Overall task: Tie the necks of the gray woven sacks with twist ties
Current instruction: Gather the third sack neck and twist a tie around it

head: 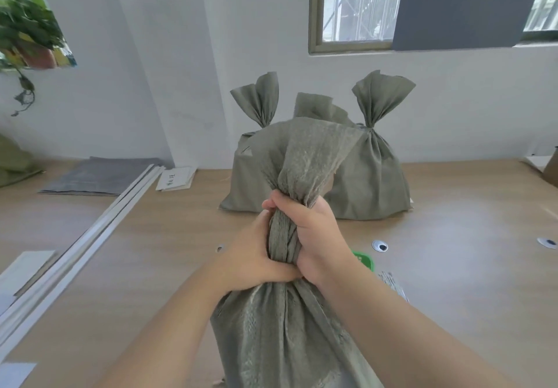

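1. Two hands clamp the neck of the near sack, which stands on the table at 6 o'clock, right below the camera.
2. The left hand comes in from 7 o'clock and grips the low part of the neck, its fingers curled tight round the gathered cloth.
3. The right hand comes in from 5 o'clock and sits a little higher, wrapped round the neck from the other side. The two hands touch at the bottom of the neck.
4. Above the hands the mouth of the near sack fans open toward 12 o'clock. No tie shows on this neck.
5. At 12 o'clock, well apart from the hands, more gray sacks stand against the wall: the left sack and the right sack have pinched necks, and the top of a third sack shows between them.
6. At 4 o'clock, just beside the right wrist, lie a green object and a bundle of thin grey wires, both partly hidden by the arm.
7. At 9 o'clock lie long white strips, with a folded grey sheet and a paper beyond them.
8. A potted plant stands at 10 o'clock and a window is at 1 o'clock.
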